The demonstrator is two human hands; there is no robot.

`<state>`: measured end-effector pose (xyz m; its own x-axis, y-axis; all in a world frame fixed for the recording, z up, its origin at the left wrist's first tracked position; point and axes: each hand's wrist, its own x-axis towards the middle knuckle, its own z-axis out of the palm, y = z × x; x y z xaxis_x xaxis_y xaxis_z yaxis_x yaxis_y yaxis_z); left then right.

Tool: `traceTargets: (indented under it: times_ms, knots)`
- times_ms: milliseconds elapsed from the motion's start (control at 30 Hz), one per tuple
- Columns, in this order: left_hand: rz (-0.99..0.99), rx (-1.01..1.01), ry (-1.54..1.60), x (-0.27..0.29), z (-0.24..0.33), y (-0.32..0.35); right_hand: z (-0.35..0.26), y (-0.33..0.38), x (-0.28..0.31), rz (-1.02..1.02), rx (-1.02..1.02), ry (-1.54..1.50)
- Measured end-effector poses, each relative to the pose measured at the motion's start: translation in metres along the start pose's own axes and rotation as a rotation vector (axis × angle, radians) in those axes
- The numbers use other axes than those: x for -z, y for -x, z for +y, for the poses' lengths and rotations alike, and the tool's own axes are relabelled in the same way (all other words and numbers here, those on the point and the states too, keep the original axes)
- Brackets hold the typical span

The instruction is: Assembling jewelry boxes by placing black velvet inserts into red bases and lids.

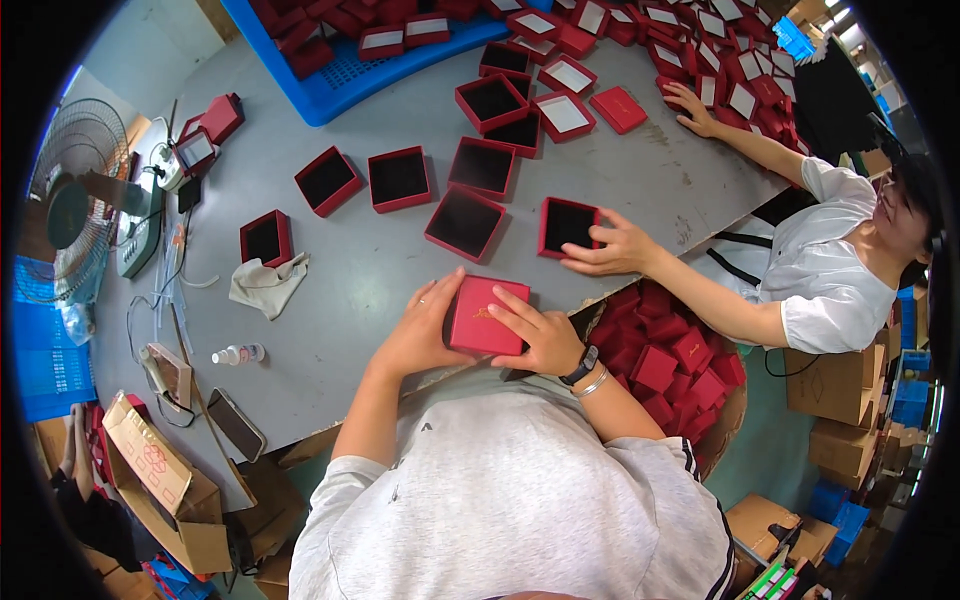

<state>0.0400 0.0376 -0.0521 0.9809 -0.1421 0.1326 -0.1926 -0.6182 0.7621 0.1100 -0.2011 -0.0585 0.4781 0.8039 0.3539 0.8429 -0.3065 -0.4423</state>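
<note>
L hand (422,325) & R hand (545,338) are clamping the red box (478,325) from opp. sides, prob. steadying it nr. the edge of the grey table (335,330).

We get a bright, mostly even light over the grey table (345,262), which carries a soft sheen. White lights (853,36) glare near the upper right rim. Shadows beside the open boxes (398,182) are faint and soft-edged, while their black linings (466,224) swallow detail. We see the left hand (415,332) and right hand (547,340) fairly crisply. Toward the dark circular border, straight edges bow, and the cartons (842,385) and fan (72,205) look softer.
</note>
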Motion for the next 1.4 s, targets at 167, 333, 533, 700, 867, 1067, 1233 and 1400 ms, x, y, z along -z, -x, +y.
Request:
traceTargets:
  times_ms: [167, 333, 533, 700, 867, 1067, 1233, 1400]
  knots:
    - [0.012, 0.086, 0.029, -0.008, -0.009, 0.005, -0.007, 0.003, -0.004, -0.068, -0.026, 0.099]
    - [0.015, 0.077, -0.002, -0.009, -0.008, 0.006, -0.007, 0.000, -0.001, -0.055, -0.085, -0.019]
    - [0.004, 0.120, 0.005, -0.007, 0.001, 0.006, 0.009, 0.007, -0.002, -0.020, -0.233, -0.482]
    - [0.017, 0.106, 0.005, -0.010, -0.005, 0.007, -0.019, -0.010, 0.014, 0.095, -0.779, -0.608]
    - [0.022, 0.103, -0.025, -0.010, -0.001, 0.008, 0.012, -0.001, -0.012, 0.155, -0.766, -0.763]
    - [0.054, 0.030, 0.092, -0.012, -0.005, 0.013, 0.013, -0.004, -0.010, 0.122, -0.817, -0.811]
    - [0.374, 0.408, 0.358, -0.044, 0.008, 0.010, 0.000, -0.004, -0.014, 0.145, -0.677, -0.482]
    - [0.522, 0.346, 0.144, -0.054, 0.013, 0.009, 0.002, -0.009, -0.017, 0.178, -0.655, -0.442]
